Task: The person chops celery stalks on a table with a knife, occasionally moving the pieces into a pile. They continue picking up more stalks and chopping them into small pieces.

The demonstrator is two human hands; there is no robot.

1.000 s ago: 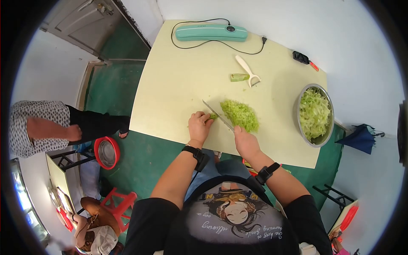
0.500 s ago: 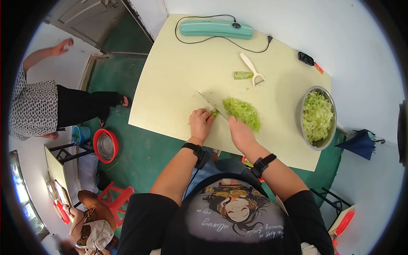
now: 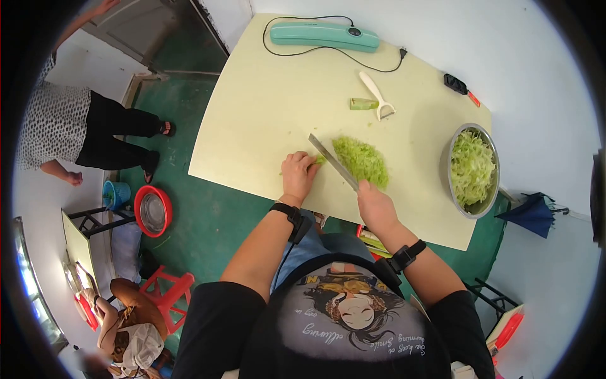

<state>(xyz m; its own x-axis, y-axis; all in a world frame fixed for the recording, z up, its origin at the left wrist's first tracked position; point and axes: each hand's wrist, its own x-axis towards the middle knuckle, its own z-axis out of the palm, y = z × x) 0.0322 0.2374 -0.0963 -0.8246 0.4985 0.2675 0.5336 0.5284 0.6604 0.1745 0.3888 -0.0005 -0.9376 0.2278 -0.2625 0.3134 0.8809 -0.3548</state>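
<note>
My right hand (image 3: 376, 207) is wrapped round the handle of a kitchen knife (image 3: 335, 163), whose blade slants up to the left above the table. My left hand (image 3: 298, 177) lies on the tabletop with curled fingertips, pressing a small green vegetable piece (image 3: 320, 159) just left of the blade. Most of that piece is hidden under the fingers. Right of the blade lies a pile of finely chopped green vegetable (image 3: 363, 162). Farther back, a short green stem chunk (image 3: 363, 104) touches a white peeler (image 3: 377, 95).
On the pale yellow table (image 3: 252, 107) sit a teal corded appliance (image 3: 325, 36), a black-and-red object (image 3: 461, 88) and a metal bowl (image 3: 492, 201) of shredded green vegetable. A person (image 3: 57, 126) stands at left; another sits lower left. A red basin (image 3: 167, 213) is on the floor.
The knife and my right hand have shifted right, away from my left fingertips, showing more of the blade's side. My left hand stays on the piece. The standing person has moved.
</note>
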